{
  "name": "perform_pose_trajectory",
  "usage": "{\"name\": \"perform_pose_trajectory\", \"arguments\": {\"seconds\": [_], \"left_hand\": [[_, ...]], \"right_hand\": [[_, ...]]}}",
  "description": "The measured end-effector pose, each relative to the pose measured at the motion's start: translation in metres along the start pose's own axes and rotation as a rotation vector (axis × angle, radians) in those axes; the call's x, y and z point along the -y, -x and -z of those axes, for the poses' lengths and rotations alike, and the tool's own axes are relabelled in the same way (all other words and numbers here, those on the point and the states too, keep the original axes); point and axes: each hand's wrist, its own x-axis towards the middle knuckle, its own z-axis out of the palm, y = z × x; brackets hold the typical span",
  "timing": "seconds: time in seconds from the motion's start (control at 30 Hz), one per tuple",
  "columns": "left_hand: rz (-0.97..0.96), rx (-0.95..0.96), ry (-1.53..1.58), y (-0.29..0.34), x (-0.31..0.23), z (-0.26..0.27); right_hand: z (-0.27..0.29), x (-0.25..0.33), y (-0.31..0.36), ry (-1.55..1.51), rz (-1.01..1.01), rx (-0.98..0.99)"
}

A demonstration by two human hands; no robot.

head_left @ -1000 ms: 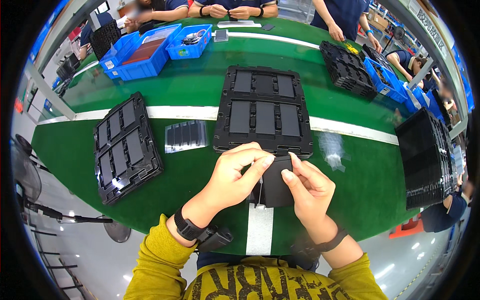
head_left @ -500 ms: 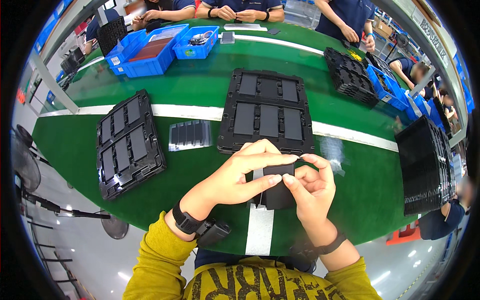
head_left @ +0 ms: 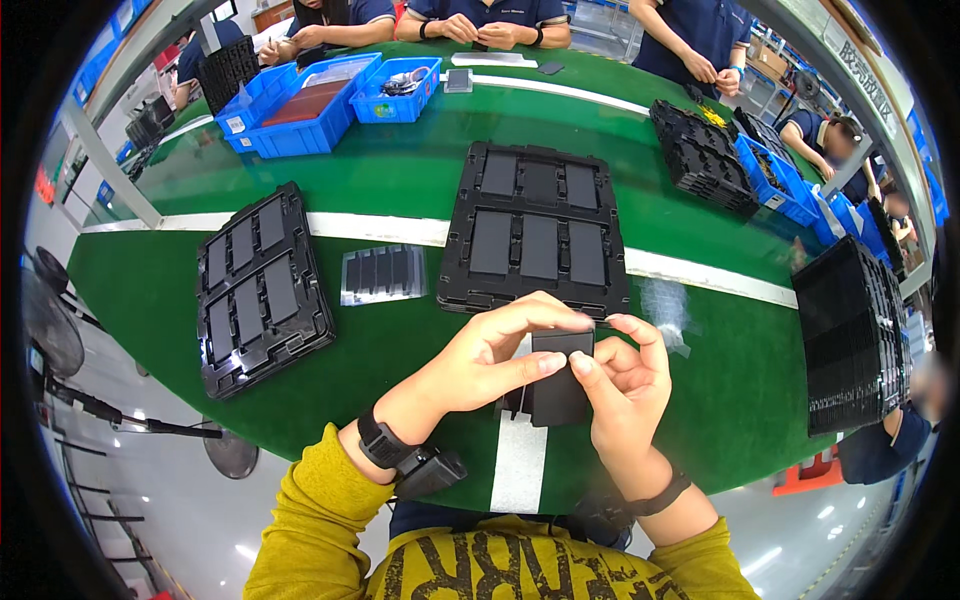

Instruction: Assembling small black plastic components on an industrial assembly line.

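A flat black rectangular piece [head_left: 562, 392], like a slim battery pack or phone-sized module, is held upright over the near edge of the green table. My left hand [head_left: 492, 352] grips its left side, thumb on the face and fingers over the top edge. My right hand [head_left: 626, 385] pinches it from the right, thumb on its face and index finger curled at the top right corner. Just beyond my hands lies a black tray [head_left: 462, 296] with several similar dark pieces in its slots. Another such tray [head_left: 265, 358] sits to the left.
Between the trays lies a clear sheet with dark strips [head_left: 383, 275]. Clear film [head_left: 664, 308] rests right of the middle tray. A tall stack of black trays [head_left: 845, 340] stands at the right. Blue bins [head_left: 325, 128] are at the far left; co-workers' hands [head_left: 480, 32] work across the table.
My left fingers have shifted slightly at the piece's top edge, and more of its face shows. The thin edge raised between my fingertips before is no longer visible.
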Motion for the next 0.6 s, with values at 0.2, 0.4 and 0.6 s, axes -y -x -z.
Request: {"name": "perform_pose_trajectory", "arguments": {"seconds": [0.2,0.4,0.6], "left_hand": [[0.107,0.007,0.361,0.001,0.012,-0.004],[0.198,0.008,0.592,0.006,0.020,-0.006],[0.164,0.006,0.688,0.008,0.025,-0.009]], "right_hand": [[-0.002,0.002,0.001,-0.055,-0.002,0.006],[-0.002,0.001,0.001,-0.172,-0.023,0.011],[-0.006,0.003,0.004,-0.221,-0.097,0.010]]}}
